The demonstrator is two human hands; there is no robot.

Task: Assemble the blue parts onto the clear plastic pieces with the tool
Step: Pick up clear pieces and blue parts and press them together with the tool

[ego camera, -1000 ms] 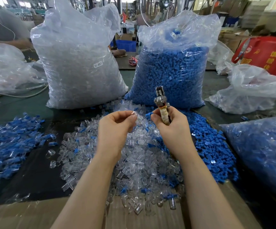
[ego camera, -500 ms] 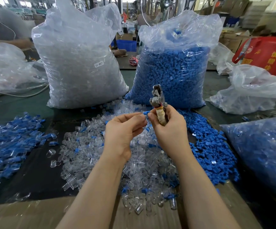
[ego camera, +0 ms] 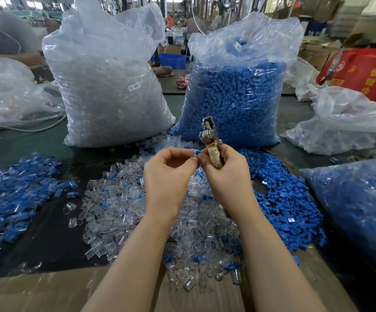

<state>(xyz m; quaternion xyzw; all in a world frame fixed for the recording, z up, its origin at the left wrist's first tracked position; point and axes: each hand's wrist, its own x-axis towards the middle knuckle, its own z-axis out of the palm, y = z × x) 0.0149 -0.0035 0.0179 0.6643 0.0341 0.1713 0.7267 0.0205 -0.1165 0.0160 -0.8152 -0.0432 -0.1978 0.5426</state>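
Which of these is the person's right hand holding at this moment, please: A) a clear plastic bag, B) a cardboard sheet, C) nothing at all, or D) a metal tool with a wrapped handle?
D: the right hand grips the metal tool by its wrapped handle, head pointing up, while the left hand pinches a small blue part beside it.
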